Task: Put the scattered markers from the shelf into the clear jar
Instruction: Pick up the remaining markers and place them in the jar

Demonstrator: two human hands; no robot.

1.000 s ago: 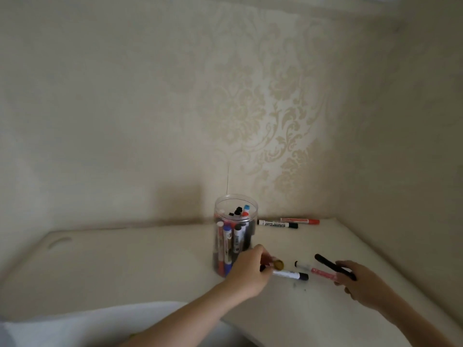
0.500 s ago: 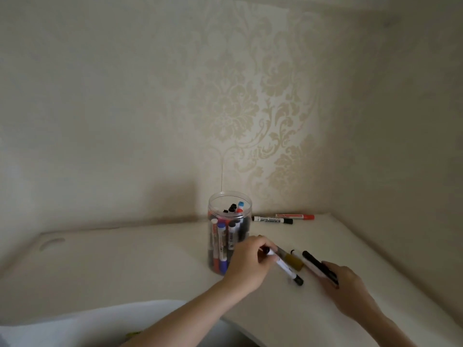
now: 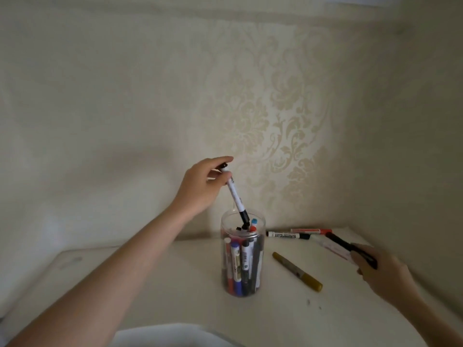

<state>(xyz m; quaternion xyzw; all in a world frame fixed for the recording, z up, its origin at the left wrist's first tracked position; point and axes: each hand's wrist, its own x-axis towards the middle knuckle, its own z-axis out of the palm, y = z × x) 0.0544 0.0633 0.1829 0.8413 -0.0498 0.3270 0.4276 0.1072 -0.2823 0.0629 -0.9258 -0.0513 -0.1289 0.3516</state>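
Observation:
The clear jar (image 3: 242, 284) stands upright mid-shelf with several markers inside. Above it, my left hand (image 3: 200, 186) pinches the top of a white marker with a black cap (image 3: 235, 195); its lower tip dips into the jar's mouth. At the right, my right hand (image 3: 383, 274) holds a black marker (image 3: 343, 245) and a pale pink-white marker (image 3: 333, 249) together. A gold marker (image 3: 297, 271) lies loose on the shelf right of the jar. Near the back wall lie a white marker with black ends (image 3: 288, 235) and a red marker (image 3: 312, 231).
The cream shelf (image 3: 150, 284) meets wallpapered walls at the back and right, forming a corner behind the loose markers. A white curved edge (image 3: 175, 338) shows at the bottom of the view.
My left hand lifted the white black-capped marker off the shelf up over the jar and tipped it in. The gold marker stayed on the shelf. My right hand kept its two markers.

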